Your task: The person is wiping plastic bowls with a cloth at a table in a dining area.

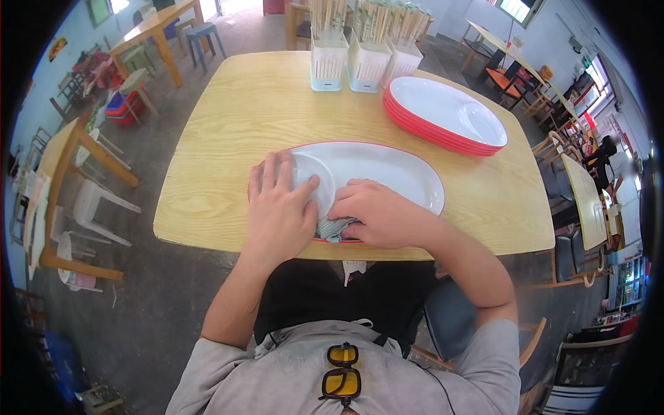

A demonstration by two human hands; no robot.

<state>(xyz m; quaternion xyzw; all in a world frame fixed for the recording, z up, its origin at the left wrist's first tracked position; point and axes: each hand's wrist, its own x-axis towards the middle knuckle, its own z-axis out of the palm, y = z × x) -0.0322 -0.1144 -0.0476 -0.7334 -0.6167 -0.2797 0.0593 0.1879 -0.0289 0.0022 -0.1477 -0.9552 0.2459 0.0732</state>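
Observation:
An oval white plate with a red rim (389,171) lies on the wooden table before me. My left hand (282,207) rests with spread fingers on the plate's left end, over its round divided section. In my right hand (376,215) is a grey-green cloth (334,228), bunched under the fingers and pressed on the near edge of the plate. A stack of several similar oval plates (446,116), red at the sides, stands further back on the right.
Three white slotted holders (329,62) with wrapped chopsticks (386,23) stand at the back of the table (249,104). A dark-seated chair (451,321) is near my right side. Stools, more tables and chairs surround this table; people are at the far right.

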